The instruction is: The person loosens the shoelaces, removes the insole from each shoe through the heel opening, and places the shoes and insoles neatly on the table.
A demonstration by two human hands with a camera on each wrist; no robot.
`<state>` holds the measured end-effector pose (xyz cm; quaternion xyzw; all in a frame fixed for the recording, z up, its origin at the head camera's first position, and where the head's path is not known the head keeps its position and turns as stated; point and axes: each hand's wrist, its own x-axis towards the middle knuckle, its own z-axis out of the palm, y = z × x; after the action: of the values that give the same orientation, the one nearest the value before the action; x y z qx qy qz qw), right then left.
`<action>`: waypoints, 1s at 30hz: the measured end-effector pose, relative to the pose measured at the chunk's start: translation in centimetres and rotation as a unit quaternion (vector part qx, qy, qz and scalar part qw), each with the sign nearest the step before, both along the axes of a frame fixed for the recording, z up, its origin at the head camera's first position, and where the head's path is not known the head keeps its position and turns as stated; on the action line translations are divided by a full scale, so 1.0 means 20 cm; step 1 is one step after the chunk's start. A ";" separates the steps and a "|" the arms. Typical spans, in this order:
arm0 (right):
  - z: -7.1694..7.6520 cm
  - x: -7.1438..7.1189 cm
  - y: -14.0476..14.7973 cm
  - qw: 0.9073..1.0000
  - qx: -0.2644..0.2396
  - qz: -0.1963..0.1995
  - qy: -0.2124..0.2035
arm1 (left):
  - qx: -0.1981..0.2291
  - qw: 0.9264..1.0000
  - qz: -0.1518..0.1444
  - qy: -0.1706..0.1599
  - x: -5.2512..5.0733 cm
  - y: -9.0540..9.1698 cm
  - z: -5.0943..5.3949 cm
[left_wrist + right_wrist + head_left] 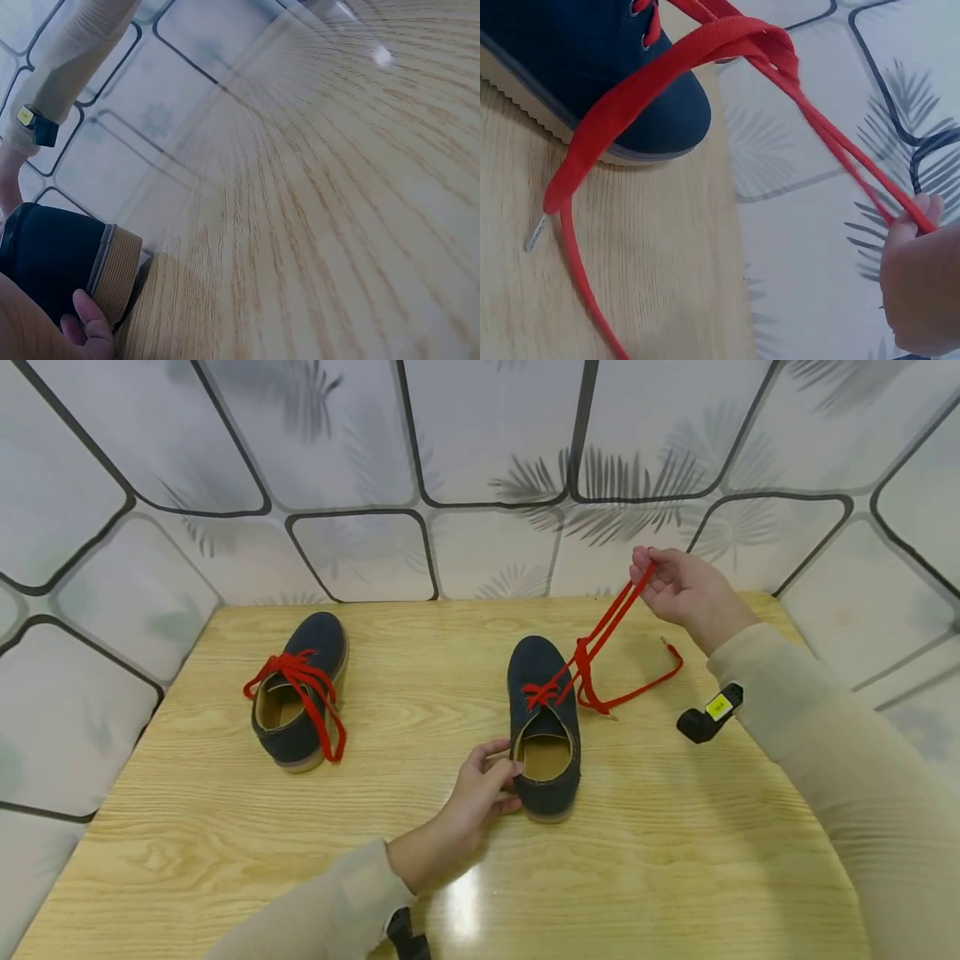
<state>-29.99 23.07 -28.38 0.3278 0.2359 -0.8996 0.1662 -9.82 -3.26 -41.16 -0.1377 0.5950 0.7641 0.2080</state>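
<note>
A dark blue shoe stands on the table, toe pointing away. My left hand holds its left side near the heel, thumb at the collar; the left wrist view shows fingers against the sole edge. Raised at the upper right, my right hand pinches a doubled red lace that stretches taut from the shoe. Partway along, the lace is looped or knotted around itself, and a loose end with a tip hangs down.
A second blue shoe with red laces stands at the left of the wooden table. A patterned wall covering rises behind the table's back edge. Dark devices are strapped to both sleeves.
</note>
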 end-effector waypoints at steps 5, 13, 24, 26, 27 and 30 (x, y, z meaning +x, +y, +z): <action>-0.02 0.04 -0.02 0.995 0.019 0.096 -0.017 | 0.000 1.000 0.000 -0.002 0.00 0.00 0.00; -0.03 0.06 -0.01 0.987 0.018 0.160 0.025 | 0.001 1.000 -0.007 -0.001 0.00 0.00 -0.01; -0.05 0.01 0.08 0.991 0.012 0.129 0.020 | 0.004 1.000 -0.004 -0.006 0.00 0.00 -0.02; -0.06 0.01 0.11 0.992 0.012 0.122 0.016 | 0.005 1.000 -0.003 -0.007 0.00 0.00 -0.02; -0.06 0.00 0.12 0.993 0.012 0.120 0.016 | 0.006 1.000 -0.003 -0.007 0.00 0.00 -0.02; -0.06 -0.01 0.16 0.993 0.013 0.119 0.025 | 0.008 1.000 -0.001 -0.006 0.00 0.00 -0.02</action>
<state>-30.20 26.35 -29.67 0.2769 0.2892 -0.8782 0.2616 -9.91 -3.32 -41.55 -0.1394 0.5876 0.7679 0.2135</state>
